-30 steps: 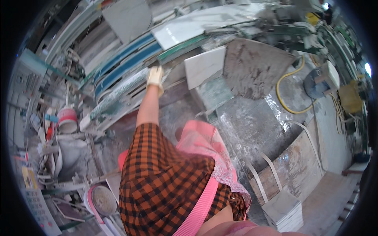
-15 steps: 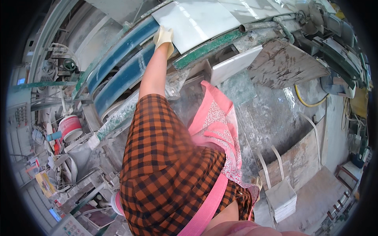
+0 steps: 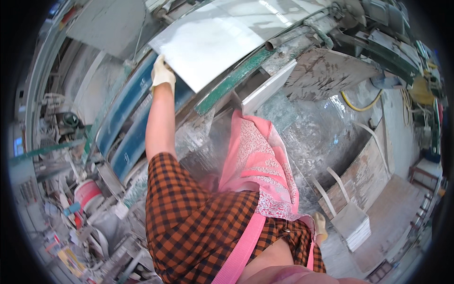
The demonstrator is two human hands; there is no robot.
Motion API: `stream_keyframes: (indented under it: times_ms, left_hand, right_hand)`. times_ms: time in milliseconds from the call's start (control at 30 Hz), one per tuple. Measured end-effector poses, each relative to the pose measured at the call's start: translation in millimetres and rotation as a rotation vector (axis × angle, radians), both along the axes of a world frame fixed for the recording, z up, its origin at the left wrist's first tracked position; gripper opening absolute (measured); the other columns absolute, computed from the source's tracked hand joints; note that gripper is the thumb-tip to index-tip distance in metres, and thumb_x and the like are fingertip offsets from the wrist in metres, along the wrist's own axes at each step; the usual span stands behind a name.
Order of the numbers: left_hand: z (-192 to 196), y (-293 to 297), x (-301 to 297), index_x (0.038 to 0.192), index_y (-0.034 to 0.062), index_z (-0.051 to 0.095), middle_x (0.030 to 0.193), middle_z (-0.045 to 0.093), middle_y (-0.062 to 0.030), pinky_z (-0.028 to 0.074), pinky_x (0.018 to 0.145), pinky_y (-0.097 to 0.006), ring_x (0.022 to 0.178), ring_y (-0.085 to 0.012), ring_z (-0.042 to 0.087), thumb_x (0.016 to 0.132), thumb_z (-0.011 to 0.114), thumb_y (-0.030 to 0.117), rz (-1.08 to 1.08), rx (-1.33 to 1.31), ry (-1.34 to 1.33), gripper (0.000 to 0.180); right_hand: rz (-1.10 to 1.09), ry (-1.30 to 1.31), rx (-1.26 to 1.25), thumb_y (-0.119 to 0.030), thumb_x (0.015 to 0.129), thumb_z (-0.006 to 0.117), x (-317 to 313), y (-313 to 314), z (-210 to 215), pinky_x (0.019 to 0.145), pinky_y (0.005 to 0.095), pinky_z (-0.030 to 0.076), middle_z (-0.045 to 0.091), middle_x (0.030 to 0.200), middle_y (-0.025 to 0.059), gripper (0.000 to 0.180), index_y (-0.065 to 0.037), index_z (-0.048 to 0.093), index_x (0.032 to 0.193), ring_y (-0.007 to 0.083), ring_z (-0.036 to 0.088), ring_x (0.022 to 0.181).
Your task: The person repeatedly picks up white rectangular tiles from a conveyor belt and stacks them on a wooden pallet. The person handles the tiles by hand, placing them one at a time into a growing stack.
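Observation:
My left hand [image 3: 162,75], in a cream glove, reaches forward to the near-left edge of a glossy white slab [image 3: 203,49]. Its fingers are closed at that edge, and part of the grip is hidden. The slab lies flat on a machine bed, over blue belts [image 3: 130,151] and beside a green rail [image 3: 231,85]. Low at my right side, partly behind my clothing, is my right hand [image 3: 320,225], also in a cream glove; how its fingers are held does not show.
A white panel [image 3: 269,87] and a stained brown board [image 3: 326,73] lean below the rail. At right are a yellow hose [image 3: 363,106] and a stack of white tiles [image 3: 352,227] with straps. A red-and-white bucket [image 3: 88,195] stands among clutter at left. My pink apron [image 3: 260,156] hangs in front.
The view has shifted, so the slab and machine appear lower and further left. My left hand stays at the slab's edge. More of the right glove shows.

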State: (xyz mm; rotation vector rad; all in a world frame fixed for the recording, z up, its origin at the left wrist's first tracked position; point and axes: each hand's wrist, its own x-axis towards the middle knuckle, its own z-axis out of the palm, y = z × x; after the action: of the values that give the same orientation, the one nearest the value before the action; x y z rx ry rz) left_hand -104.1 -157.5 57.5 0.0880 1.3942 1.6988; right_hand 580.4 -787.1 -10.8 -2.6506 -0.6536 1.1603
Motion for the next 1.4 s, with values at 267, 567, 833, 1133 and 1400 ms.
stream_keyframes:
  times_ms: [267,567,833,1133,1400]
  left_hand:
    - [82.0,77.2,-11.9,0.136,0.0020,0.047,0.132,0.058,-0.0138,0.048,0.099,-0.041,0.118,-0.0291,0.059,0.090,0.067,0.025,-0.583,-0.025,0.150,0.055]
    - [201.4,141.4,97.4,0.113,-0.0076,0.065,0.111,0.066,-0.0172,0.052,0.085,-0.040,0.099,-0.0274,0.064,0.087,0.068,0.028,-0.801,0.234,0.845,0.044]
    - [309.7,34.2,306.6,0.118,-0.0075,0.061,0.106,0.069,-0.0145,0.050,0.086,-0.035,0.095,-0.0218,0.063,0.091,0.061,0.020,-1.125,0.575,1.657,0.039]
    - [155.5,-224.0,684.9,0.122,0.0040,0.065,0.111,0.069,-0.0179,0.048,0.091,-0.033,0.105,-0.0251,0.066,0.091,0.060,0.014,-1.966,0.990,1.936,0.033]
    - [-16.4,-573.3,862.1,0.119,0.0122,0.062,0.108,0.068,-0.0158,0.055,0.076,-0.041,0.090,-0.0335,0.068,0.086,0.054,0.006,-2.641,2.344,1.090,0.035]
  right_hand:
    - [-0.241,0.108,0.060,-0.035,0.095,0.053,-13.1,24.2,10.4,0.090,0.0318,0.048,0.069,0.107,0.0102,0.045,-0.001,0.060,0.124,0.0191,0.066,0.100]
    - [-0.165,-0.082,0.083,-0.055,0.090,0.050,-54.7,8.1,-36.8,0.088,0.0415,0.049,0.069,0.109,0.0130,0.053,-0.010,0.067,0.112,0.0296,0.065,0.103]
    - [-1.152,0.202,0.622,-0.034,0.095,0.051,-63.3,-21.2,-44.8,0.081,0.0393,0.052,0.072,0.085,0.0170,0.039,0.000,0.063,0.109,0.0248,0.069,0.078]
    - [-1.269,0.694,1.056,-0.058,0.098,0.043,67.0,-47.2,7.0,0.089,0.0369,0.057,0.068,0.068,0.0109,0.065,0.001,0.066,0.114,0.0234,0.071,0.070]
    - [-2.012,0.689,2.009,-0.028,0.098,0.051,69.5,-126.4,39.0,0.094,0.0498,0.055,0.056,0.126,0.0241,0.047,0.007,0.046,0.129,0.0349,0.058,0.117]
